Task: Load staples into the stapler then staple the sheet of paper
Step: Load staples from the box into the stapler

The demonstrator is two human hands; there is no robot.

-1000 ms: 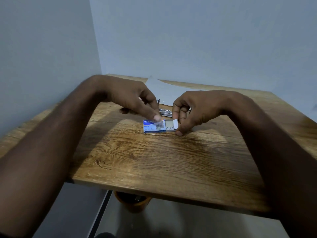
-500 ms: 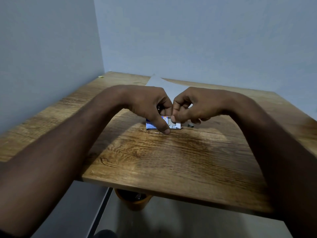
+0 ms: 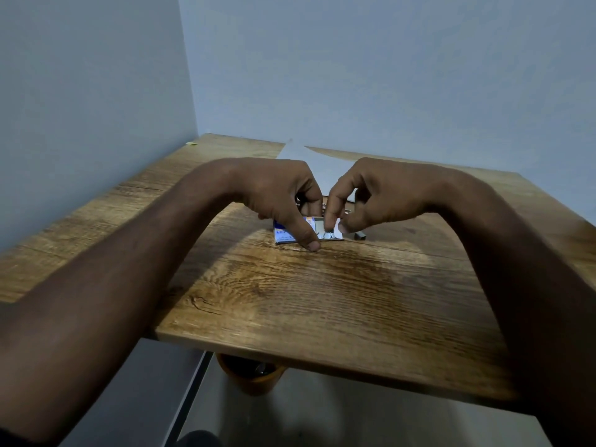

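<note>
A small blue and white staple box [image 3: 284, 235] lies on the wooden table [image 3: 322, 295] with its inner tray slid out to the right. My left hand [image 3: 277, 195] pins the box down, thumb at its front edge. My right hand [image 3: 364, 195] reaches its fingertips into the open tray, pinching at the staples there. A short loose strip of staples [image 3: 361, 235] lies on the table just right of the box. The stapler is mostly hidden behind my hands; only bits of metal show between them. A white sheet of paper [image 3: 309, 159] lies behind, toward the wall.
The table stands in a corner between two pale walls. A small yellow scrap [image 3: 191, 143] lies at the far left corner. An orange bin [image 3: 250, 375] stands on the floor under the near edge.
My hands have closed in over the box. The left thumb now presses at its front edge and my right fingers have dipped into the open tray. A loose staple strip has appeared beside the box.
</note>
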